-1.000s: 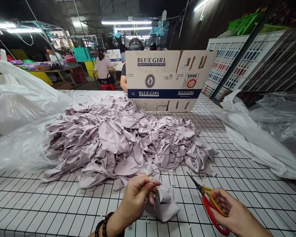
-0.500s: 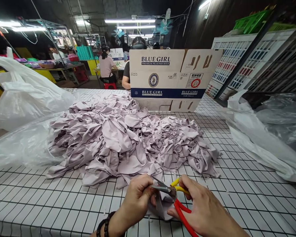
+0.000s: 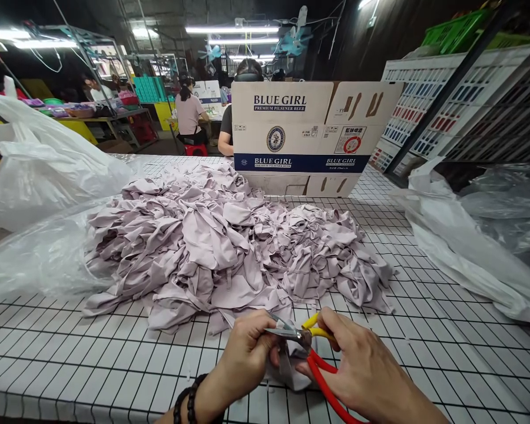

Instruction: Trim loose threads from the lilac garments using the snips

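Note:
My right hand (image 3: 357,353) grips a pair of scissors (image 3: 306,340) with one yellow handle and one red handle. Its blades point left and lie right at the fingertips of my left hand (image 3: 249,347). That hand pinches a pale lilac fabric piece (image 3: 290,368), part of which hangs below the blades. A small pale scrap shows at the blades. Just beyond both hands spreads a large heap of crumpled lilac fabric pieces (image 3: 212,235). My left wrist wears dark beaded bracelets.
A cardboard box panel (image 3: 291,126) stands upright behind the heap, with a person partly hidden behind it. White plastic bags lie at the left (image 3: 48,171) and right (image 3: 459,241) of the grid-patterned table (image 3: 83,359). Other people sit farther back.
The scissor blades have closed further at my left fingertips, and a small pale scrap now shows there. Both hands stay in nearly the same place; the view has shifted slightly.

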`<state>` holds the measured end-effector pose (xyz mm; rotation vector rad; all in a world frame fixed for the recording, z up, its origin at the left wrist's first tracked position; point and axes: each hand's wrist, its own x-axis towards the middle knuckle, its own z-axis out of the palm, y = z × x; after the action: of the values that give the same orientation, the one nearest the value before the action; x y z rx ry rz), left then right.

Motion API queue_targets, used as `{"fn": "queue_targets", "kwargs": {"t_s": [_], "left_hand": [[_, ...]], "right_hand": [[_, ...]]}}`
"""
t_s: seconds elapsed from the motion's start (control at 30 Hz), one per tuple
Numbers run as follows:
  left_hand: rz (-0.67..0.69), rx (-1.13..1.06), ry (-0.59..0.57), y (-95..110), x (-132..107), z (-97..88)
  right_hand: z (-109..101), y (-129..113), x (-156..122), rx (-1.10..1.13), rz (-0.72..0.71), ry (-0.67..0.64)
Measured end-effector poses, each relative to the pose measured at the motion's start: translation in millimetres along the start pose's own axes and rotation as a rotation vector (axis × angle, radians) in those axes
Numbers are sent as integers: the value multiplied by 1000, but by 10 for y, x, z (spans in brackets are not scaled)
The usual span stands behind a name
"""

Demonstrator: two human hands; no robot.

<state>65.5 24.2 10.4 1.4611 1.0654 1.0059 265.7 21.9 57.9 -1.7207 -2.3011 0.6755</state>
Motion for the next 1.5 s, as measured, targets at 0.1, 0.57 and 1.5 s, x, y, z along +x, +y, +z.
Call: {"fn": "queue_targets", "kwargs": {"t_s": [0.1, 0.57, 1.5], "left_hand": [[-6, -8, -3, 8, 4, 1], [30, -84, -2, 6, -19, 4], [-46, -249, -93, 44, -23, -45]], "right_hand": [[-5, -1, -4, -31, -3, 7], [9, -38, -21, -67, -43, 44], [115, 132, 32, -139, -308, 287]]}}
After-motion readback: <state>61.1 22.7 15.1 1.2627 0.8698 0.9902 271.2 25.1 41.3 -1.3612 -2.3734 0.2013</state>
